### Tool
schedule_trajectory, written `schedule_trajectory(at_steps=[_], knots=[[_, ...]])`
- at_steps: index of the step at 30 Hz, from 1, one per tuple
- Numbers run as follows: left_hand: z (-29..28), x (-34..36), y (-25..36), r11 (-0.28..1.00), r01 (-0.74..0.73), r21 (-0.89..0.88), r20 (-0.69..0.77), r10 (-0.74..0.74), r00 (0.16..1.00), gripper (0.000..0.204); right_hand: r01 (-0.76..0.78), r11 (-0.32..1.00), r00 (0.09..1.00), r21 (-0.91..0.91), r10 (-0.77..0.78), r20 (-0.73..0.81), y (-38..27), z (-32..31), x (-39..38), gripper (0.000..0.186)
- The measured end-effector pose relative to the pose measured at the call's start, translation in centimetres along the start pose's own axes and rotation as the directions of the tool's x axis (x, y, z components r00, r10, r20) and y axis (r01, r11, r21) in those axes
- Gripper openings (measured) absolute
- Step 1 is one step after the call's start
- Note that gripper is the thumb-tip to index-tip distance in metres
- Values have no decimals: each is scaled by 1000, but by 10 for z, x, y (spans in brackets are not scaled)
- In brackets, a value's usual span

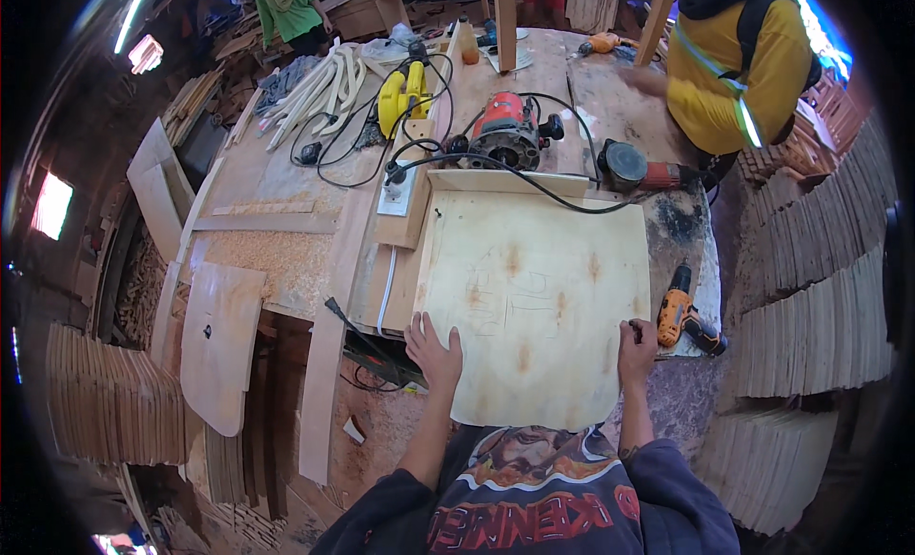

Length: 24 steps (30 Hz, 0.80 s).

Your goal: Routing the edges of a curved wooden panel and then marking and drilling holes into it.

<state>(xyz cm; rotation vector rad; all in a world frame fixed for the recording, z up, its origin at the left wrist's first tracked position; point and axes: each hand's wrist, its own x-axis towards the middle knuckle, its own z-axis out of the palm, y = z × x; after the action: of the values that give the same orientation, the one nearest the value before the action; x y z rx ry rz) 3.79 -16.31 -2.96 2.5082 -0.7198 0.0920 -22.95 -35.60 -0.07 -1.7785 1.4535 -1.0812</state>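
A pale plywood panel (535, 364) with faint pencil marks and brown stains lies in front of me, its near edge by my body. My left hand (434, 352) rests on its left edge, fingers apart and stretched out. At the opposite edge, my right hand (637, 350) is curled closed around a small dark item that I cannot make out. Just beyond that hand lies an orange cordless drill (675, 305). A narrow board (505, 183) runs along the panel's far edge, with a black cable draped over it. A wooden block with a socket strip (396, 200) is at its upper left.
Beyond are a red router (503, 126), a grinder (658, 175), a yellow tool (398, 105) and pale curved strips (319, 88). A co-worker in yellow (734, 69) stands right; another in green (286, 11) is behind. Stacked boards (114, 393) (805, 307) flank the bench.
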Motion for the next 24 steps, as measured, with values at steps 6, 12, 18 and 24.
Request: schedule_trajectory(at_steps=[6,12,18,24], knots=[[-2,2,0,1000,24,7,18,-24,1000,65,68,997,998,-43,-67,20,11,1,1,16],[-3,7,-3,998,-63,25,20,62,998,64,25,999,999,-28,-24,32,23,3,3,18],[-3,7,-1,993,-113,-15,-40,112,993,60,36,998,999,55,-34,-29,26,5,2,16],[-3,6,0,993,-118,-9,-39,117,992,60,-21,988,999,152,28,-46,2,-1,7,15]])
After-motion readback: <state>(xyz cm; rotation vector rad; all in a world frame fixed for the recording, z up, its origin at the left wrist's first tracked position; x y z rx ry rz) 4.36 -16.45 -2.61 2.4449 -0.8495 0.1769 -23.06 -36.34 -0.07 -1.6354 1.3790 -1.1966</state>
